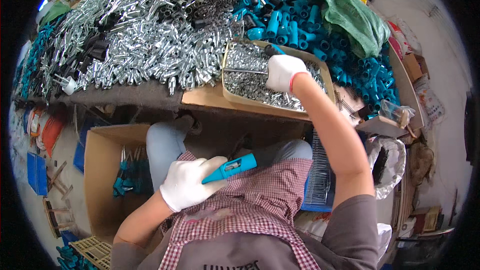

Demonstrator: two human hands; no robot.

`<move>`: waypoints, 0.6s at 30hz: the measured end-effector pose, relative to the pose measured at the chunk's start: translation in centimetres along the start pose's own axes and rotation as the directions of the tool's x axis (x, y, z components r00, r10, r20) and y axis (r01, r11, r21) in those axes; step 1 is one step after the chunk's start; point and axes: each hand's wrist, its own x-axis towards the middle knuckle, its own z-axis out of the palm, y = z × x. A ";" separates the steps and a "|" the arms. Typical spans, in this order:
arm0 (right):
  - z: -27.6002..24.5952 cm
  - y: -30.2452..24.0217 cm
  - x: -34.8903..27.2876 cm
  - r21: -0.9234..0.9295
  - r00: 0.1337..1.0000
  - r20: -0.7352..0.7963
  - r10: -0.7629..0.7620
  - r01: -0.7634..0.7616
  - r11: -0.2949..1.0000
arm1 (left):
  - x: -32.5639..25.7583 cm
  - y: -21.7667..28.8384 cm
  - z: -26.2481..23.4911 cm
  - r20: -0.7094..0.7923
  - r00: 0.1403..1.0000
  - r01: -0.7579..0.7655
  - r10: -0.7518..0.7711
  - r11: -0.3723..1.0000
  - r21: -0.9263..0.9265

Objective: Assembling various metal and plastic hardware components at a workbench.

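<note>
My left hand (192, 182), in a white glove, is closed around a teal plastic tube (231, 168) above my lap. A slot in the tube's side shows a metal part inside. My right hand (286, 73), also gloved in white, is closed over a shallow tray (228, 86) of small metal parts. A black-and-blue handle (274, 50) sticks out beyond its fingers; the rest of that object is hidden. Inside the tray, a thin straight strip (245, 71) runs up to the glove, with shiny pieces on its far side and greyer ones on the near side.
Silver metal pieces (150, 50) heap over the bench, with teal tubes (300, 27) at the right under a green sack (350, 17). A carton (95, 170) holding teal-handled pieces (132, 175) stands left of my legs. A blue crate (317, 180) of thin metal rods sits at the right.
</note>
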 end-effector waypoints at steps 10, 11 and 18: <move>0.5 -0.5 0.7 -0.076 0.999 0.036 -0.021 0.024 0.997 | -0.3 -0.4 -0.4 0.039 0.999 0.037 -0.039 0.999 0.033; 0.9 -0.3 0.8 -0.074 1.000 -0.016 -0.019 0.017 0.997 | -0.2 -0.3 -0.5 0.038 0.999 0.033 -0.034 0.998 0.044; 1.8 -0.3 -1.0 0.142 0.953 -0.301 0.026 0.018 0.990 | -0.9 -0.5 -1.5 0.097 0.993 0.051 -0.062 0.992 0.113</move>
